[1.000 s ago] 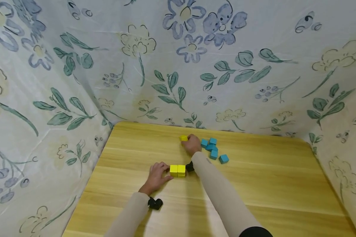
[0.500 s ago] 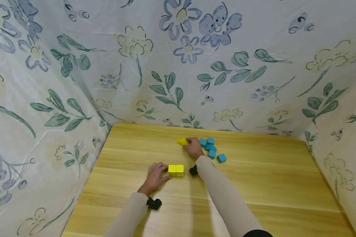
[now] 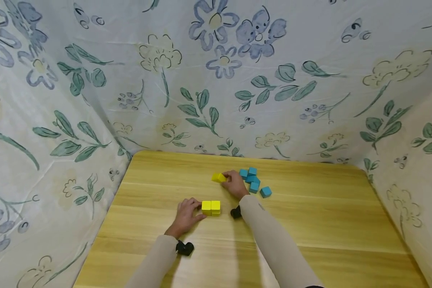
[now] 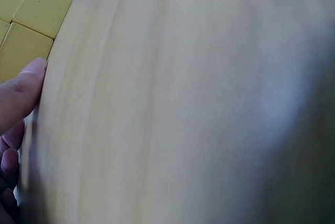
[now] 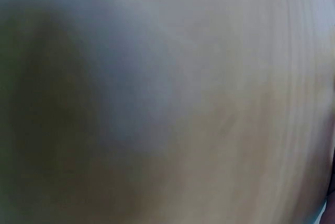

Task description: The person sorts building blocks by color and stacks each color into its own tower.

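Note:
Several yellow cubes [image 3: 211, 208] sit together in a compact block on the wooden table [image 3: 158, 176]. My left hand [image 3: 185, 218] holds this block at its left end, thumb along the near side and index finger near the far corner. In the left wrist view the thumb [image 4: 26, 90] touches a yellow cube [image 4: 26, 51]. Farther back, my right hand [image 3: 236, 185] pinches another yellow block [image 3: 219, 177], tilted, between its fingertips. Only blurred table surface and a sliver of hand show in the right wrist view.
Several blue cubes [image 3: 252, 179] lie in a loose cluster just right of my right hand, with one blue cube [image 3: 265, 192] a little apart. Flowered cloth [image 3: 209, 80] rises along the table's back and sides.
My right hand has drawn the yellow block a little nearer to me, away from the back edge. The left hand stays at the yellow cubes. The head view has shifted slightly.

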`<act>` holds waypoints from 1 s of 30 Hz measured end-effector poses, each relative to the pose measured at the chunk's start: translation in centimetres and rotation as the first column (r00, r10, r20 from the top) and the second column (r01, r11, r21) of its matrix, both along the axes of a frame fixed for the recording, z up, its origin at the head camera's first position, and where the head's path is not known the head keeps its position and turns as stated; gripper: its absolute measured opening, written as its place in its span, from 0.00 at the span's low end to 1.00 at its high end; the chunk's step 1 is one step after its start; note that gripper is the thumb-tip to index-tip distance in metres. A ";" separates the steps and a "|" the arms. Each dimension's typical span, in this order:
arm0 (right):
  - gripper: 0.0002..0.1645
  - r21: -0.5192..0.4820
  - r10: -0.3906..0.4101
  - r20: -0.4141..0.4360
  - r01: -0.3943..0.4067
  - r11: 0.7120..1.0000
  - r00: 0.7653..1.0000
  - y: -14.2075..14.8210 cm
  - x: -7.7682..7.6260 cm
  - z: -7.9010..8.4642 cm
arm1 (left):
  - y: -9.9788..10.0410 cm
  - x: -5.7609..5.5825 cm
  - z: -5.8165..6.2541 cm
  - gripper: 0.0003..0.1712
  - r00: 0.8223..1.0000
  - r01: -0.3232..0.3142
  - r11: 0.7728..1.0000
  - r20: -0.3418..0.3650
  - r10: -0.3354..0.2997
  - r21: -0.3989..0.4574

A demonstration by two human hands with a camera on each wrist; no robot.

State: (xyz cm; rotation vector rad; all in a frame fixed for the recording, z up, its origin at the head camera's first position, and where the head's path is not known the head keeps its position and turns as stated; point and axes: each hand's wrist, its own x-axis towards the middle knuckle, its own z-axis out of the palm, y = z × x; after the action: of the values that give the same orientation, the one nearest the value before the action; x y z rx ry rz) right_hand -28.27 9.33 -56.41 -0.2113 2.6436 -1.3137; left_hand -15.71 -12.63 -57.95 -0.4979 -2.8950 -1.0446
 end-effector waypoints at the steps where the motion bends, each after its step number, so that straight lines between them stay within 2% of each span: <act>1: 0.23 -0.004 0.000 -0.001 0.000 1.000 1.000 0.1 0.2 0.0 | 0.0 0.0 0.0 0.24 1.000 0.000 1.000 0.001 0.000 0.000; 6: 0.22 -0.013 -0.013 -0.017 0.013 1.000 1.000 0.5 1.0 -0.1 | 0.1 -0.1 -0.2 0.24 1.000 -0.006 1.000 0.009 0.006 -0.004; 22: 0.21 -0.049 -0.007 -0.050 0.004 0.999 0.999 1.9 4.1 -0.5 | 0.1 0.0 -0.3 0.24 1.000 -0.004 1.000 -0.026 0.004 -0.010; 30: 0.21 -0.090 0.000 -0.106 -0.010 0.996 0.994 2.3 6.0 -0.4 | 0.2 0.0 -0.3 0.24 1.000 -0.015 1.000 -0.006 0.015 -0.009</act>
State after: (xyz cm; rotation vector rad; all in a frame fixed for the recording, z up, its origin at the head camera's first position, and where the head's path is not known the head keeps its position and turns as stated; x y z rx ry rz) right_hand -22.30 11.68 -56.84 -0.3083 2.6700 -1.4607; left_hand -15.71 -12.43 -58.26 -0.4786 -2.8949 -1.0261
